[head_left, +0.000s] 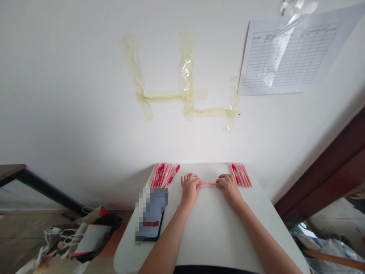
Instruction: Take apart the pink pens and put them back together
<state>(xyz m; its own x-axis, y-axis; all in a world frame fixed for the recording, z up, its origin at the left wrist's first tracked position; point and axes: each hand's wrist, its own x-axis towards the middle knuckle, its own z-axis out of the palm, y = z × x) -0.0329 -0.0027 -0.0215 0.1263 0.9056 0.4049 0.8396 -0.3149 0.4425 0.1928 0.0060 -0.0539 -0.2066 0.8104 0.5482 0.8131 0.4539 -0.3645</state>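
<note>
A slim pink pen (208, 184) lies crosswise between my two hands near the far part of the white table. My left hand (190, 185) pinches its left end with thumb and fingertips. Its right end is between the fingers of my right hand (227, 185); both tips are hidden by the fingers. Left of my left hand is a bunch of pink and red pens (163, 176). A smaller row of pink pens with a red one (241, 176) lies just beyond my right hand, close to its fingers.
A phone (152, 215), its screen blurred, lies on the left of the white table (213, 236). The wall stands at the table's far edge, with yellowed tape (186, 72) and a printed sheet (288, 57). Bags (95, 236) lie on the floor at left.
</note>
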